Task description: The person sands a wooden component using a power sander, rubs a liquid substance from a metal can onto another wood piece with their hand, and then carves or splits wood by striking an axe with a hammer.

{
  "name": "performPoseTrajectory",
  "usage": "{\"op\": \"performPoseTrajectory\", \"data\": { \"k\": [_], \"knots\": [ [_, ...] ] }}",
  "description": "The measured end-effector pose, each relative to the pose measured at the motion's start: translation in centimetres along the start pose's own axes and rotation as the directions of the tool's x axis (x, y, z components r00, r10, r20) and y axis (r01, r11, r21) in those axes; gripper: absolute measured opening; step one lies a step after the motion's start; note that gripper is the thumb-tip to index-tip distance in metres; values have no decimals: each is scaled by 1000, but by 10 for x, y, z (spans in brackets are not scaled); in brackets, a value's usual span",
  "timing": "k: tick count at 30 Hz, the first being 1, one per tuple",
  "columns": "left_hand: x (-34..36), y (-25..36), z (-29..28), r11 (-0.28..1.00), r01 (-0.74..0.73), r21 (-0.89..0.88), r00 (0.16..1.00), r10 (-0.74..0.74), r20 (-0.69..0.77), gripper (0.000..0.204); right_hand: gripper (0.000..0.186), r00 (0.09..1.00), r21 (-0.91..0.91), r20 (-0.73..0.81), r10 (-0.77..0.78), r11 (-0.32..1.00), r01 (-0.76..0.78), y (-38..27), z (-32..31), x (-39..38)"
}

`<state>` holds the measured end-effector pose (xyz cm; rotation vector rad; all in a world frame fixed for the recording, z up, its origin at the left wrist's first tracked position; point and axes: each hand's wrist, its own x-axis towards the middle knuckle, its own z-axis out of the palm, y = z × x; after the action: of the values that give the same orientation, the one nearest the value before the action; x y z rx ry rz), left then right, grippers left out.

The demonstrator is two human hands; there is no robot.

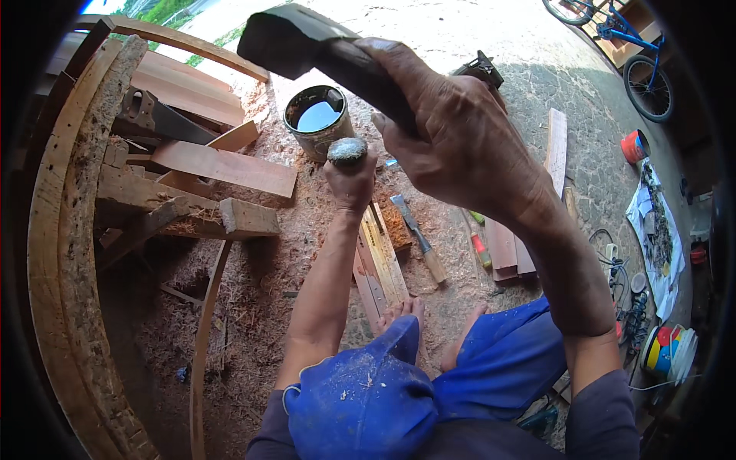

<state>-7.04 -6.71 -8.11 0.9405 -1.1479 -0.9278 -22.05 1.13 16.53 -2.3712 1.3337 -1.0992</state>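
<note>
My right hand is raised high in front, closed round the handle of a dark hammer with a broad, blocky head. Lower and to the left, my left hand grips an upright chisel, whose worn, rounded handle end faces up. The chisel's lower part is mostly hidden by the hand; a narrow dark shaft shows just above a pale wooden strip. My bare foot rests at the near end of this strip. Another chisel with a wooden handle lies to the right of it.
A can of dark liquid stands beyond my left hand. Left are a curved wooden frame, a handsaw and planks. Shavings cover the ground. Rightward lie reddish boards, cables and a white sheet; a blue bicycle stands farther off.
</note>
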Motion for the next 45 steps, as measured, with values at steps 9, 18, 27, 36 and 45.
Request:
{"op": "performPoseTrajectory", "data": {
  "k": [9,18,27,36,45],
  "knots": [
    [-38,16,13,963,-128,239,989,142,-41,29,31,773,-402,554,310,912,-78,35,40,-36],
    [-16,3,-12,984,-145,101,989,140,52,16,62,969,-11,235,83,997,-82,-2,-7,-1],
    [-29,9,22,980,-93,-176,993,77,-93,19,46,765,-307,585,270,947,-100,36,28,-39],
    [-5,-10,0,999,39,30,997,-37,-67,15,48,948,94,-302,-99,987,133,8,-16,40],
    [-88,41,-8,897,-273,347,945,182,273,13,61,754,-177,564,335,942,-286,52,39,-69]
  ]
}}
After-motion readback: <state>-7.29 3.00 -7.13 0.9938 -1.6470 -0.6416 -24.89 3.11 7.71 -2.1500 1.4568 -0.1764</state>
